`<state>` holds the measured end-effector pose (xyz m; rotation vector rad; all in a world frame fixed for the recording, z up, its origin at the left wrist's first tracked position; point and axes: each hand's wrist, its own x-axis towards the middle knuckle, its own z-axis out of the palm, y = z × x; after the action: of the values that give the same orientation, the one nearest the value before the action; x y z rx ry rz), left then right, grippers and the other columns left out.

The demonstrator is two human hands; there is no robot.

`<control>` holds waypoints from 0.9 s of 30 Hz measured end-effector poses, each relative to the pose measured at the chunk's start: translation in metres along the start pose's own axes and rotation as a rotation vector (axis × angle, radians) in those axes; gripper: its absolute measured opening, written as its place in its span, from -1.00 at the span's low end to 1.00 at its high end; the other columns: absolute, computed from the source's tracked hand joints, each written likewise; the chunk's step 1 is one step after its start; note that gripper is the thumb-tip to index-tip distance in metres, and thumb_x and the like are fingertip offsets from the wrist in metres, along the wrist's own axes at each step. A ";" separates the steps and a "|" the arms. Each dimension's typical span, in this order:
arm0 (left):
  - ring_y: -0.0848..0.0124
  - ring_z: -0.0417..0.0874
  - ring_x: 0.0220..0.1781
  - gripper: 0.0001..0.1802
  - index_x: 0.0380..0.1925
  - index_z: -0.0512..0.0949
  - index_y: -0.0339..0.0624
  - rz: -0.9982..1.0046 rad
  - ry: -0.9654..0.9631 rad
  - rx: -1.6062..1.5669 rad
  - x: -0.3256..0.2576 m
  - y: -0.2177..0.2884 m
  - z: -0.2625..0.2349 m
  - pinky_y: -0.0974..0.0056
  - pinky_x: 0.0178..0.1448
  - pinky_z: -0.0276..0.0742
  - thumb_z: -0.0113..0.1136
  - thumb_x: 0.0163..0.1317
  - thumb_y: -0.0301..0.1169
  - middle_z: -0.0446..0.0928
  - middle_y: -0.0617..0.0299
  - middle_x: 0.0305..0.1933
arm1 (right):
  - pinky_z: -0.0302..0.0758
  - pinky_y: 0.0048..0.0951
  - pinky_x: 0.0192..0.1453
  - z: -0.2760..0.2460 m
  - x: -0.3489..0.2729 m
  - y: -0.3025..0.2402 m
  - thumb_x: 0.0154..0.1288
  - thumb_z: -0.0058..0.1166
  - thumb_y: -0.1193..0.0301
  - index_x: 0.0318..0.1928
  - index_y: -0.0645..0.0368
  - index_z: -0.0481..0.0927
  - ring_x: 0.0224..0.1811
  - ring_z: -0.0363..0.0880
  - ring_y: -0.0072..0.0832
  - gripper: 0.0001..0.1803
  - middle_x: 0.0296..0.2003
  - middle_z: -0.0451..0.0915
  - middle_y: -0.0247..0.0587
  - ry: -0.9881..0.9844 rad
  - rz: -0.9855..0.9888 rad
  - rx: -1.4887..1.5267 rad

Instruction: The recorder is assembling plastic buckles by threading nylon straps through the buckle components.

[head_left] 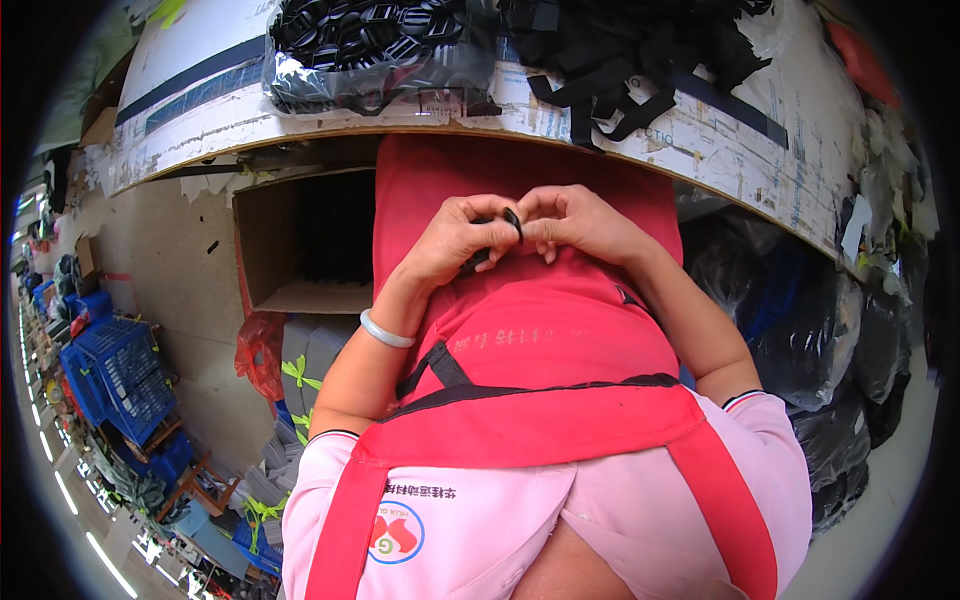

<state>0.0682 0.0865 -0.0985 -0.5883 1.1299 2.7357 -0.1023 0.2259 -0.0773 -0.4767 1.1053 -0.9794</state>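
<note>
Forearms (705,325) came in from the near side, elbows bent and spread wide, and sloped inward until the two hands met near the middle, above the red apron (560,350). The left hand (445,235) lay with its back up, the wrist fairly straight and ringed by a pale bracelet (388,330). Its fingers were curled in, thumb and forefinger clamped on a small black strip (514,224), which stood bent between the hands. More black material showed beneath the left fingers; whether it belonged to the same strip could not be told. The right hand (585,222) arched in from the right, knuckles raised, its thumb and forefinger pinched together at the strip's right side, the other fingers folded loosely beneath.

Beyond the apron, on the far side, stood a worn white tabletop (200,115). It carried a clear bag (300,95) of black buckles (385,45), with a heap of black straps (650,60) to its right. An open cardboard box (262,240) sat left of the apron, below the tabletop's edge, and dark plastic bags (810,320) were piled on the right.
</note>
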 end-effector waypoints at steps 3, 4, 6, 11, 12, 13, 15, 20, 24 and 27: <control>0.58 0.42 -0.61 -0.84 -0.23 0.58 -0.30 -0.015 0.091 0.039 0.002 -0.008 -0.003 0.50 -0.60 0.29 0.24 0.23 -0.46 0.48 0.31 -0.55 | 0.47 -0.50 -0.22 0.005 -0.007 -0.022 0.26 0.16 0.42 -0.22 0.20 0.59 -0.31 0.53 -0.57 -0.86 -0.34 0.58 -0.33 0.403 -0.378 -0.569; 0.58 0.40 -0.63 -0.86 -0.25 0.57 -0.27 -0.009 0.074 0.097 0.002 -0.010 -0.004 0.50 -0.61 0.27 0.22 0.25 -0.43 0.47 0.30 -0.55 | 0.47 -0.41 -0.18 0.004 -0.008 -0.037 0.21 0.19 0.42 -0.26 0.20 0.60 -0.26 0.56 -0.47 -0.86 -0.34 0.59 -0.28 0.522 -0.504 -0.755; 0.58 0.39 -0.64 -0.87 -0.28 0.56 -0.25 -0.001 0.059 0.156 0.001 -0.013 -0.005 0.49 -0.62 0.26 0.20 0.27 -0.40 0.45 0.29 -0.55 | 0.43 -0.33 -0.04 -0.004 0.002 -0.060 0.11 0.22 0.45 -0.24 0.13 0.61 -0.07 0.50 -0.31 -0.83 -0.23 0.56 -0.25 0.720 -0.826 -1.301; 0.55 0.42 -0.66 -0.80 -0.35 0.54 -0.25 -0.063 0.120 -0.077 0.005 -0.005 0.001 0.49 -0.63 0.29 0.14 0.36 -0.33 0.51 0.25 -0.56 | 0.28 -0.23 0.19 -0.040 0.033 -0.075 0.07 0.21 0.44 -0.27 0.08 0.61 0.13 0.37 -0.29 -0.84 -0.03 0.50 -0.33 0.916 -0.769 -1.796; 0.55 0.42 -0.66 -0.80 -0.35 0.54 -0.25 -0.059 0.131 -0.081 0.004 -0.006 0.002 0.49 -0.63 0.29 0.14 0.36 -0.33 0.51 0.25 -0.56 | 0.27 -0.23 0.20 -0.041 0.035 -0.078 0.08 0.21 0.44 -0.27 0.08 0.61 0.15 0.37 -0.30 -0.85 -0.03 0.50 -0.35 0.871 -0.748 -1.830; 0.55 0.43 -0.65 -0.80 -0.37 0.53 -0.24 -0.002 0.205 -0.120 0.004 -0.007 0.002 0.49 -0.62 0.32 0.14 0.36 -0.33 0.52 0.24 -0.54 | 0.27 -0.23 0.20 -0.040 0.036 -0.082 0.10 0.20 0.43 -0.27 0.08 0.61 0.16 0.36 -0.30 -0.86 -0.03 0.51 -0.37 0.826 -0.726 -1.863; 0.54 0.47 -0.64 -0.82 -0.30 0.55 -0.26 0.097 0.323 -0.166 0.005 -0.013 -0.002 0.47 -0.60 0.39 0.16 0.35 -0.35 0.55 0.22 -0.48 | 0.26 -0.24 0.21 -0.025 0.030 -0.089 0.11 0.19 0.43 -0.28 0.08 0.61 0.17 0.36 -0.32 -0.87 -0.05 0.53 -0.36 0.778 -0.791 -1.753; 0.50 0.51 -0.62 -0.78 -0.14 0.57 -0.30 0.161 0.401 -0.136 0.005 -0.017 -0.002 0.47 -0.56 0.42 0.16 0.34 -0.37 0.57 0.20 -0.44 | 0.49 -0.39 -0.07 0.034 0.008 -0.094 0.23 0.13 0.50 -0.20 0.24 0.57 -0.20 0.61 -0.26 -0.86 -0.28 0.61 -0.16 0.392 -0.721 -0.945; 0.48 0.52 -0.60 -0.76 -0.10 0.57 -0.33 0.172 0.403 -0.176 0.006 -0.017 -0.008 0.46 -0.54 0.44 0.14 0.35 -0.38 0.58 0.20 -0.42 | 0.50 -0.54 -0.22 0.040 0.017 -0.048 0.35 0.03 0.53 -0.15 0.30 0.54 -0.34 0.59 -0.62 -0.88 -0.37 0.61 -0.30 0.143 -0.408 -0.402; 0.52 0.52 -0.57 -0.74 -0.12 0.55 -0.32 0.179 0.410 -0.287 0.006 -0.014 -0.006 0.50 -0.55 0.42 0.13 0.35 -0.34 0.55 0.24 -0.44 | 0.37 -0.69 -0.44 0.033 0.013 -0.033 0.39 0.04 0.44 -0.14 0.23 0.55 -0.49 0.40 -0.80 -0.87 -0.42 0.54 -0.47 0.194 -0.141 -0.362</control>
<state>0.0681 0.0921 -0.1145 -1.1846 0.8948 3.0472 -0.0846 0.1933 -0.0459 -0.7732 1.4495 -0.9650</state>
